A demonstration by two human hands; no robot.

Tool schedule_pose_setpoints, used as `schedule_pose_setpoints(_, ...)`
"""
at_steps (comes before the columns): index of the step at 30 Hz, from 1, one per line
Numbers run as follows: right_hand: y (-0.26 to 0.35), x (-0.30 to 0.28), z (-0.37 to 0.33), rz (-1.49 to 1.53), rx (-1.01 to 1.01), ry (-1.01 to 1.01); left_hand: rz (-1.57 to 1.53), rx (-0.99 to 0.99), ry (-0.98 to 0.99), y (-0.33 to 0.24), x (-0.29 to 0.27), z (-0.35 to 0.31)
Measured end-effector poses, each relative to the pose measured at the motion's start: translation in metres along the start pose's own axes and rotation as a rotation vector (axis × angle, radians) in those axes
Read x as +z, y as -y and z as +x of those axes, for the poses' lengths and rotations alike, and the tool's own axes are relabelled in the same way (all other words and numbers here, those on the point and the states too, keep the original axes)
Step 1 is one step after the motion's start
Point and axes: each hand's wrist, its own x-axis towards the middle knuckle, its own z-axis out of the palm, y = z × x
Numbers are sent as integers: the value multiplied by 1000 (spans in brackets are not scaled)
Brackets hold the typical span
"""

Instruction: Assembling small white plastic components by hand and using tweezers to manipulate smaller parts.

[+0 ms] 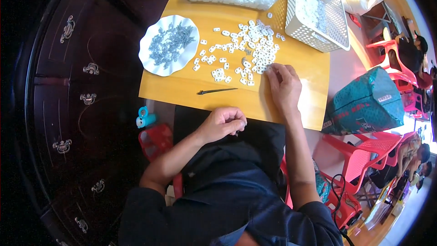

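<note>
As the view runs from the left, a white scallop-edged plate [144,50] holds a heap of small grey metallic-looking pieces [172,42] on a yellow flat tabletop [255,105]. Right of it, a slim black pointed tool [217,91] lies untouched, its long axis nearly left to right, the thinner end rightward. Below, at the near edge, the left hand [223,124] is curled, fingers together; a dark speck shows near its fingertips, but I cannot tell whether it is gripped. Further right spread oblong white two-holed pieces [264,50], flat, their long axes turned every way. At their near right edge rests the right hand [287,86], thumb and fingers close together; whether they pinch a piece is hidden. The step in hand looks like picking from this spread; the next move seems to call for a light fingertip pinch.
</note>
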Motion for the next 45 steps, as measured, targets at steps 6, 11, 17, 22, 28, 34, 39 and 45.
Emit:
schedule_pose_setpoints(6, -1, -2, -1, -24, -28, 5, -14, 22, -2, 2, 3, -2)
schedule_pose_setpoints(11, 2, -6, -3, 15, 22, -49, 19, 11, -16, 3, 3, -4)
schedule_pose_setpoints(17, 8, 6, 0, 37, -90, -1, 5, 46, -2, 5, 0, 4)
schedule_pose_setpoints(22, 15, 8, 5, -52, -197, -7, 12, 47, 5, -3, -1, 8)
schedule_pose_setpoints(28, 12, 5, -10, -114, -279, 5, 20, 30, 22, 13, -2, 0)
schedule_pose_setpoints(34, 14, 0, -13, -8, -216, -22, 10, 54, 7, 18, 6, -3)
schedule_pose_setpoints(39, 14, 1, -5, 31, -178, -2, 12, 80, 5, 15, 0, 3)
schedule_pose_setpoints(45, 14, 1, -2, -3, -203, 4, 36, 75, 4, 13, -2, 5)
